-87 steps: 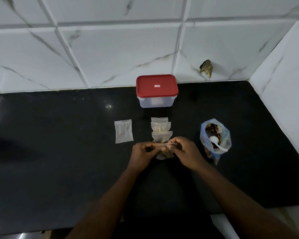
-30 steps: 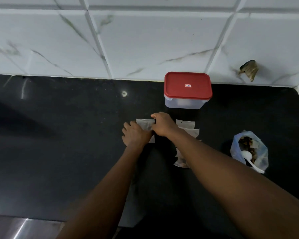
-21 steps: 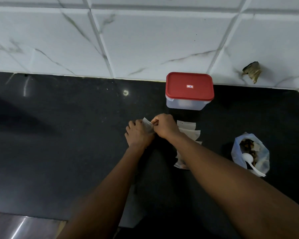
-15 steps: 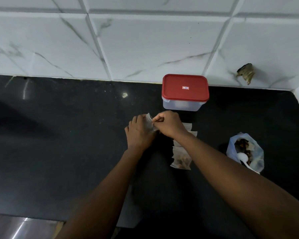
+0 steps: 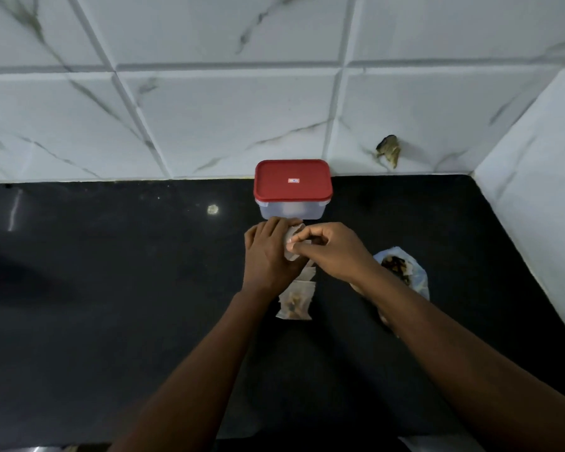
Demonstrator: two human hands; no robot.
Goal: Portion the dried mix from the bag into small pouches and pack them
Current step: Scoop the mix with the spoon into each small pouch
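Note:
An empty small clear pouch [image 5: 290, 243] is held up between both hands, just in front of the red-lidded box. My left hand [image 5: 268, 256] grips its left side. My right hand [image 5: 331, 247] pinches its top edge with thumb and fingers. Below the hands, filled pouches [image 5: 296, 301] of dried mix lie in a row on the black counter, partly hidden by my hands. The clear bag of dried mix [image 5: 402, 272] stands open to the right, behind my right forearm; the spoon in it is hidden.
A clear box with a red lid [image 5: 292, 187], shut, stands against the tiled back wall. A white side wall [image 5: 535, 223] closes the counter on the right. The black counter [image 5: 111, 272] stretches bare to the left.
After the filled pouch was set down, both hands went left to the empty pouch, lifted it off the counter and carried it right, in front of the box.

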